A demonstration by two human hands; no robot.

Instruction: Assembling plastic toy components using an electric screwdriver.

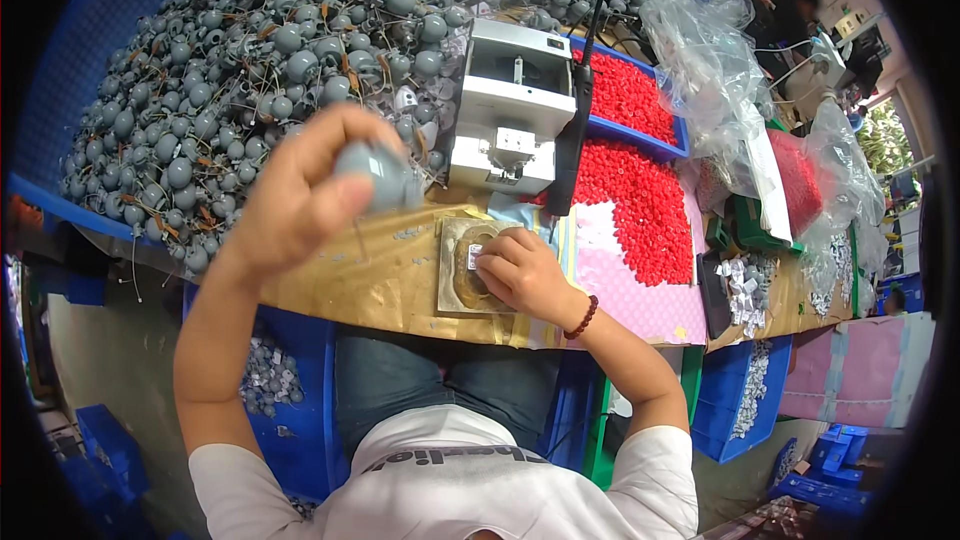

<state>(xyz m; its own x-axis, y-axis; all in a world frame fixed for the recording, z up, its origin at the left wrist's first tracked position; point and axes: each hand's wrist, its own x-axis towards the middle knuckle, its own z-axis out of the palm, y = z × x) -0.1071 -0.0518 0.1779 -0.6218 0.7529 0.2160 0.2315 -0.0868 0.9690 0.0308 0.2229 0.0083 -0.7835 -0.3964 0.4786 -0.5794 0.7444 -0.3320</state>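
Observation:
My left hand (300,195) is raised over the near edge of the big bin, its fingers wrapped round a glossy grey ball-shaped part (375,175) with a thin wire hanging below it. Both are slightly smeared by motion. At the table's front my right hand (525,275), with a dark red bead bracelet (582,318) at the wrist, rests over a square plate (450,303) with a brownish hollow. Its fingertips pinch together at a small white printed piece (474,256) over that hollow. Part of the hollow is hidden beneath the fingers.
A large blue bin (60,202) heaped with wired grey balls fills the left. Behind the plate stands a white bench machine (515,105) with a dark upright bar (572,140). Red small parts (630,190) lie in a blue tray and loose at right, near plastic bags (700,50).

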